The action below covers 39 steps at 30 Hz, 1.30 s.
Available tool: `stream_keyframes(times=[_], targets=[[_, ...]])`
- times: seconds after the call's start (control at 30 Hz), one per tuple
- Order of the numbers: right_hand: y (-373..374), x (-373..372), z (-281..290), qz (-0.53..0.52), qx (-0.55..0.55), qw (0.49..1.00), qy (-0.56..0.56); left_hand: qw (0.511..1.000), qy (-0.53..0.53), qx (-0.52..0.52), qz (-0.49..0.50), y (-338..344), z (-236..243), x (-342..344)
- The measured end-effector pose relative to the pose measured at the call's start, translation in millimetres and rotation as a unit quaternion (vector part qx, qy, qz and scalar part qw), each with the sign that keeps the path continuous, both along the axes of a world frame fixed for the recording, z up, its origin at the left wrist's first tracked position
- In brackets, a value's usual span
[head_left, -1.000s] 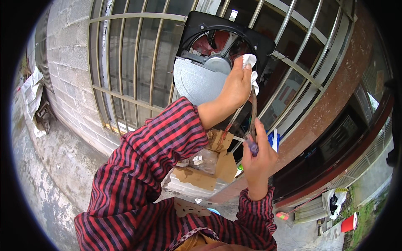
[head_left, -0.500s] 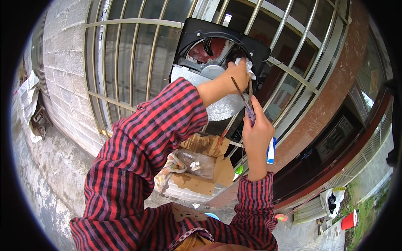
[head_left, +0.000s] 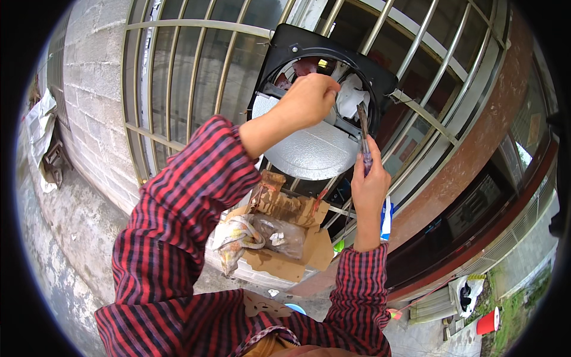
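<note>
An exhaust fan (head_left: 295,50) with a black square frame is set among metal window bars. My left hand (head_left: 306,101) is at its round opening, in front of the reddish blades and the hub. Its fingers are curled closed, and what they hold, if anything, is hidden. Crumpled white tissue (head_left: 352,95) sits inside the opening, to the right of that hand. My right hand (head_left: 370,184) grips a screwdriver (head_left: 367,156) with a translucent purple handle. Its dark shaft points up, the tip against the tissue. A silvery textured panel (head_left: 318,154) covers the fan's lower part.
Below the fan stands an opened cardboard box (head_left: 285,265) with a clear plastic bag and white scraps in it. A stained cloth (head_left: 238,238) hangs over its left side. Window bars (head_left: 196,77) surround the fan. A red bucket (head_left: 488,322) stands far right.
My left hand has come off the white tissue and moved left across the opening. The tissue stays inside the fan. The screwdriver has swung more upright, its tip now at the tissue.
</note>
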State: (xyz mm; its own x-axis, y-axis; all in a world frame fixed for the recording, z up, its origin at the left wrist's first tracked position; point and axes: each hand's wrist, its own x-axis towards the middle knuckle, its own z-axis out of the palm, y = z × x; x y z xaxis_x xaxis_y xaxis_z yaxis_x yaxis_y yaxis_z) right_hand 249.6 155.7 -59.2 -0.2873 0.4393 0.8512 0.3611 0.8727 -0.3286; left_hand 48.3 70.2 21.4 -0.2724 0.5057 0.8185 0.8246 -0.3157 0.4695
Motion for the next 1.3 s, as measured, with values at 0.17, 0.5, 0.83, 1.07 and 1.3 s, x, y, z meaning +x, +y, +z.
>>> stream_keyframes(times=[0.17, 0.5, 0.83, 1.07, 1.3], targets=[[3, 0, 1, 0.036, -0.006, 0.999, 0.012, 0.996, 0.065, 0.023, 0.061, -13, -13, -31], [6, -2, 8, 0.080, 0.067, 0.994, 0.027, 0.992, 0.000, -0.118, 0.030, 54, 19, -64], [32, 9, 35, 0.001, 0.209, 0.976, -0.056, 0.977, -0.166, -0.079, -0.108, 87, 28, -71], [27, 27, 14, -0.004, 0.194, 0.972, -0.132, 0.983, -0.145, -0.071, -0.092, 76, 29, -56], [33, 14, 25, 0.008, 0.174, 0.983, -0.052, 0.965, -0.193, -0.103, -0.141, 82, 31, -60]])
